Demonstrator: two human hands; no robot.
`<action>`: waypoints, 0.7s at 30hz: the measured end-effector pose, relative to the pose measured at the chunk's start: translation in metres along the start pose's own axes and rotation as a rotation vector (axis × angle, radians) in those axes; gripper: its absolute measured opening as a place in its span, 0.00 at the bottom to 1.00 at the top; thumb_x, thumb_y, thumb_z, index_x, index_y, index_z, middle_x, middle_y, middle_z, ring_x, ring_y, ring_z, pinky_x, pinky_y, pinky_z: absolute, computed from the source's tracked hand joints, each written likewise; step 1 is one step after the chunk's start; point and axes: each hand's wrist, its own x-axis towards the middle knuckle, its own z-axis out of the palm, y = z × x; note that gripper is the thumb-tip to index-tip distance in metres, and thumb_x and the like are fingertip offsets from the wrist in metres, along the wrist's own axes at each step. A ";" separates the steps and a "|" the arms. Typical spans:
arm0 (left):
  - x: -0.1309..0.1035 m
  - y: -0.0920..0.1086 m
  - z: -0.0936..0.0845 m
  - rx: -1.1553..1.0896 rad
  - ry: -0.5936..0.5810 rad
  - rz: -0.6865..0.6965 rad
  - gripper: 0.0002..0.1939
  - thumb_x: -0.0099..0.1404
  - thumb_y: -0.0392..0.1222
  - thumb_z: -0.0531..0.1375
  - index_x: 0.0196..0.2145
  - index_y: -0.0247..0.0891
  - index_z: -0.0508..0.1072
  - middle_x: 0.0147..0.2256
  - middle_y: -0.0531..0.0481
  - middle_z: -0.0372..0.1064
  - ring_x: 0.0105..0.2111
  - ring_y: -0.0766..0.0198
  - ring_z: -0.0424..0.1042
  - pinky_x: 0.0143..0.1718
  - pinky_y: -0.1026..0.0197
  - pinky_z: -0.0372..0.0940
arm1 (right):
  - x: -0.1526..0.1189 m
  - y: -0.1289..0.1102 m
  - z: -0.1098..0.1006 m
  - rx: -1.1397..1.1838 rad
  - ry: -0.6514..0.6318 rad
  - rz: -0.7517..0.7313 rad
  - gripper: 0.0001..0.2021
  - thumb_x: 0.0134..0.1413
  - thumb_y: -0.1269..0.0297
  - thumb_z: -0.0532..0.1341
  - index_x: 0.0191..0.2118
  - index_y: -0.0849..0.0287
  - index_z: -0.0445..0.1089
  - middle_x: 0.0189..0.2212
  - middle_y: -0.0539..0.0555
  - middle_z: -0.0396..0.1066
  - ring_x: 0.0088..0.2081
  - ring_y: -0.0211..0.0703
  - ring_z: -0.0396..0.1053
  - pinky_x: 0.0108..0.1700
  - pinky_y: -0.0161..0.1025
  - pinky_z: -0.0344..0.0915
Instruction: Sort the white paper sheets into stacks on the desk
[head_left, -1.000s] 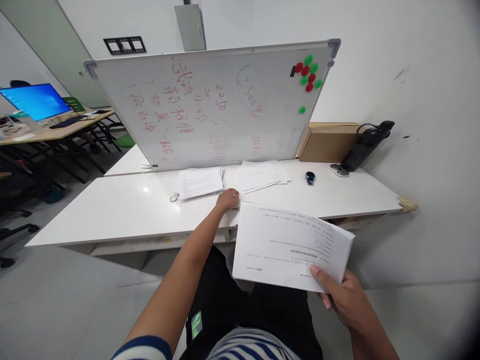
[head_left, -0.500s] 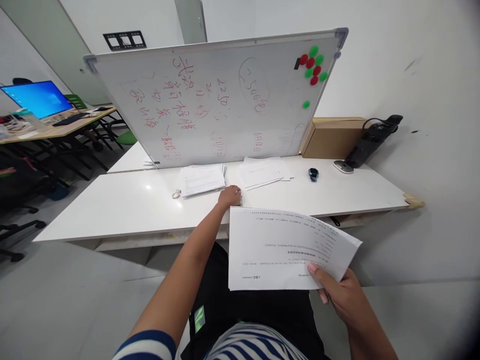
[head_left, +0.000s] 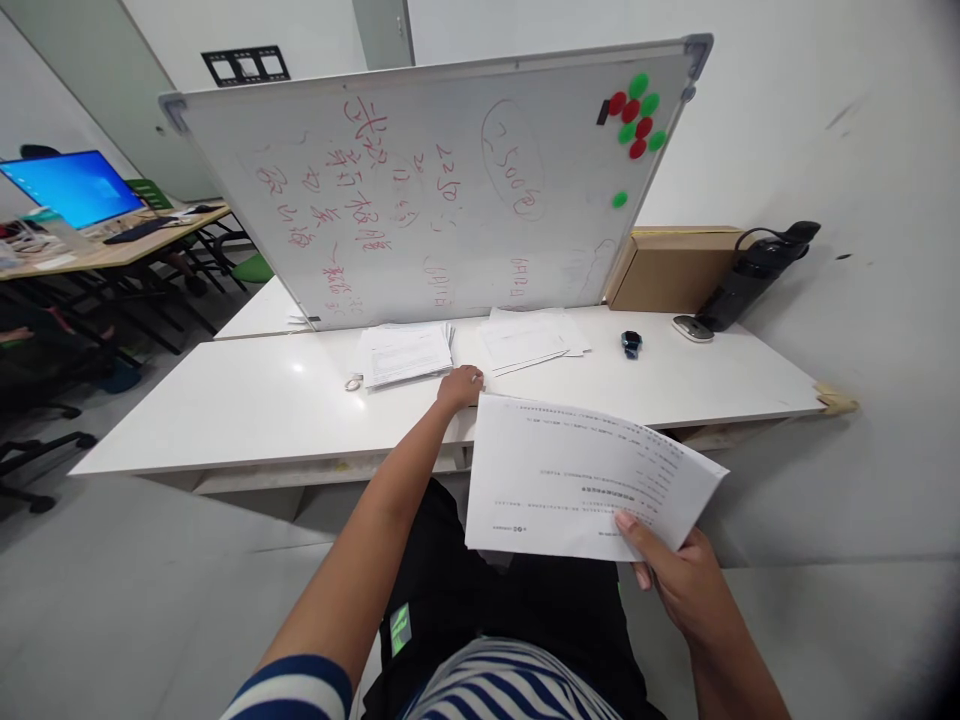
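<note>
My right hand [head_left: 679,575] grips the lower right edge of a printed paper stack [head_left: 570,480], its thumb on top. The stack hangs tilted in front of the white desk's [head_left: 217,410] front edge. My left hand [head_left: 460,387] is at the desk's front edge, beside the stack's upper left corner, with curled fingers; what they hold, if anything, is too small to make out. Just behind that hand lie a thick pile of papers [head_left: 407,355] and, to its right, some looser sheets [head_left: 529,338].
A whiteboard [head_left: 450,240] with red writing and magnets leans at the desk's back. To the right are a cardboard box [head_left: 667,275], a black bottle [head_left: 754,275], a mouse [head_left: 692,329] and a watch [head_left: 631,344]. A small ring-like item [head_left: 353,383] lies left of the pile.
The paper stack in my right hand has moved slightly up and tilted, its upper left corner shifting right. My left hand stays at the desk edge. The camera view has shifted a little.
</note>
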 end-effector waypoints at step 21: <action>-0.016 0.010 -0.004 0.011 0.056 0.043 0.16 0.68 0.46 0.46 0.47 0.42 0.68 0.53 0.46 0.64 0.53 0.53 0.62 0.49 0.54 0.59 | 0.165 -0.004 0.044 0.230 0.082 -0.064 0.22 0.37 0.54 0.70 0.38 0.61 0.70 0.22 0.47 0.64 0.20 0.31 0.56 0.19 0.30 0.54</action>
